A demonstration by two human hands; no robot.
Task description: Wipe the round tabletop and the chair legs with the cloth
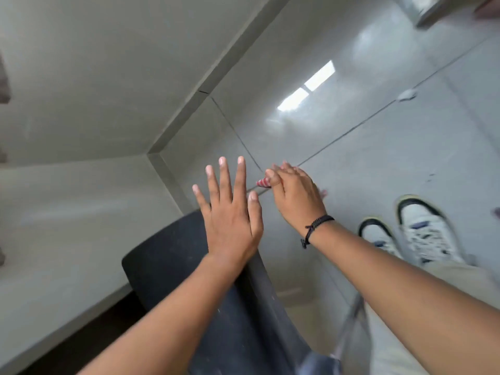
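Cloth (pixel 263 182) (red-striped) sits pinched in my right hand (pixel 296 197); my left hand (pixel 230 212) hovers spread above the black chair (pixel 173 269). No tabletop visible, so progress I cannot judge; chair legs probably remain.

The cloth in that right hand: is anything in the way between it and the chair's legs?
The right hand is shut on the red-and-white cloth, held over the floor beyond the black chair. One blurred metal leg shows lower right; nothing visible blocks it. The open left hand is above the chair.
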